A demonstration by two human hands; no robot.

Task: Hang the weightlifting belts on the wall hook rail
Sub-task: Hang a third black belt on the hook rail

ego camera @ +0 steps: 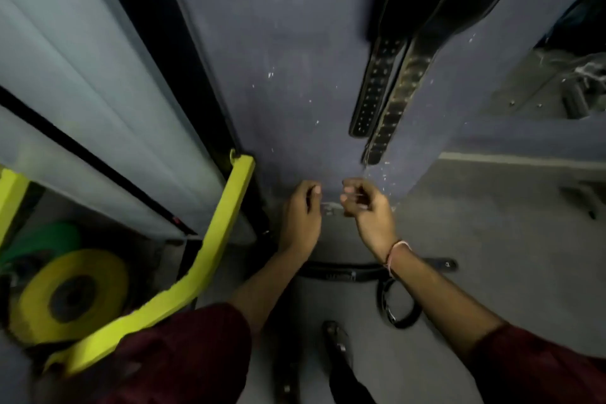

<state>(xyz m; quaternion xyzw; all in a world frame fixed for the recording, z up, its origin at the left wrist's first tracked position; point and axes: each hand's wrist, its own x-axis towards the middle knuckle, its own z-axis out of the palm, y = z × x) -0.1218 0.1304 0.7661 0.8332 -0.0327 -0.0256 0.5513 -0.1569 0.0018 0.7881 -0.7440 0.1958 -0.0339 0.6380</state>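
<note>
Two black weightlifting belts hang side by side down the blue wall at the upper right, their studded ends pointing at the floor; the hooks are out of view. A third black belt lies on the grey floor below my forearms, with one end curled into a loop. My left hand and my right hand are close together in front of the wall's foot, above the floor belt. Their fingers are curled onto a small silvery piece between them, too blurred to identify.
A yellow-green machine frame stands at the left against a black-edged glass panel. Behind it sit a yellow weight plate and a green one. My dark shoe is on the floor. Metal equipment sits at the far right.
</note>
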